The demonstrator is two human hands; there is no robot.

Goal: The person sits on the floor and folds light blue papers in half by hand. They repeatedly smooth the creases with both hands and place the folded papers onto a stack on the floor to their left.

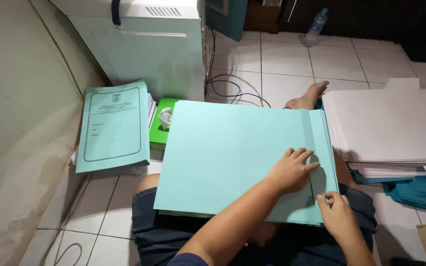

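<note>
Floor-tiled room: left hand (292, 170) pressed flat, right hand (337, 216) pinching light, bendy green folder (223, 152) at its 4 o'clock edge.

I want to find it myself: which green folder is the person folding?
Start at the white machine against the wall, then drop to the seated person's lap. There lies the plain light-green card folder, pressed by both hands. Unlike the printed green folder leaning left, its face is blank.

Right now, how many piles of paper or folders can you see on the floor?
2. One pile topped by a printed green folder leans by the wall at left; a white paper stack sits at right. More may lie out of view.
</note>
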